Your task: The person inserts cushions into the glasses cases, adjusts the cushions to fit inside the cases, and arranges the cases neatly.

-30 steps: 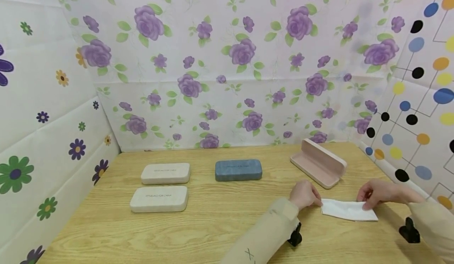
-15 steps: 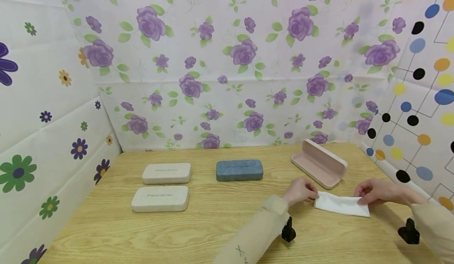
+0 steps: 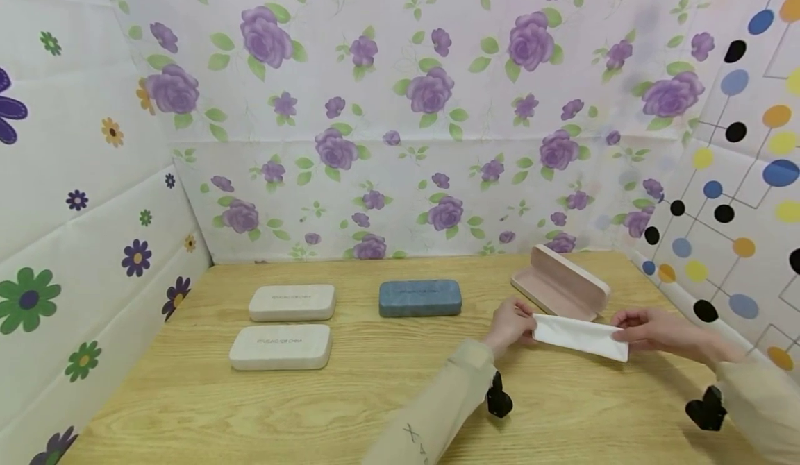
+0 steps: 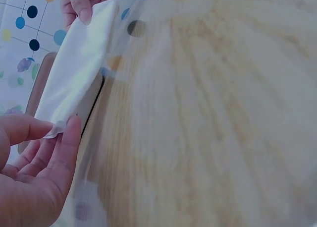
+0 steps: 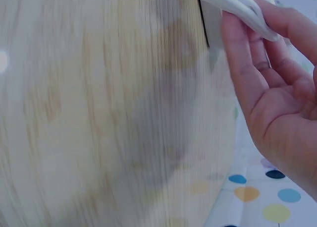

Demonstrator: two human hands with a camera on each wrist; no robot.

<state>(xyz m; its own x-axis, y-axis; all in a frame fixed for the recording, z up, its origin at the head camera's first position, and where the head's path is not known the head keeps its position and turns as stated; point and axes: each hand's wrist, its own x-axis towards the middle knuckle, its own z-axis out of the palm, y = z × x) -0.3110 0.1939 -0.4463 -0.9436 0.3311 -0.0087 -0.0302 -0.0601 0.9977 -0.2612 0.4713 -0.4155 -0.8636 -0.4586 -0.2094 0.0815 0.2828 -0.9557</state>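
Note:
A folded white cloth (image 3: 578,336) stretches between both hands, just in front of the open pink glasses case (image 3: 556,291). My left hand (image 3: 512,324) pinches its left end; in the left wrist view, thumb and fingers (image 4: 69,138) close on the cloth's near corner. At the other end my right hand (image 3: 653,332) grips it, thumb on top. The right wrist view shows the folded layers of the cloth (image 5: 242,11) between thumb and fingers. In the head view the cloth overlaps the case's front edge. The case's raised lid stands along its back right side.
Two closed off-white glasses cases (image 3: 292,302) lie at the left, one behind the other. A closed blue case (image 3: 420,298) sits mid-table toward the back. Patterned sheets (image 3: 400,139) enclose the wooden table (image 3: 262,416) at the back and sides.
Both hands have carried the cloth left and away from me, from the table's front right toward the pink case. The cases have stayed in place.

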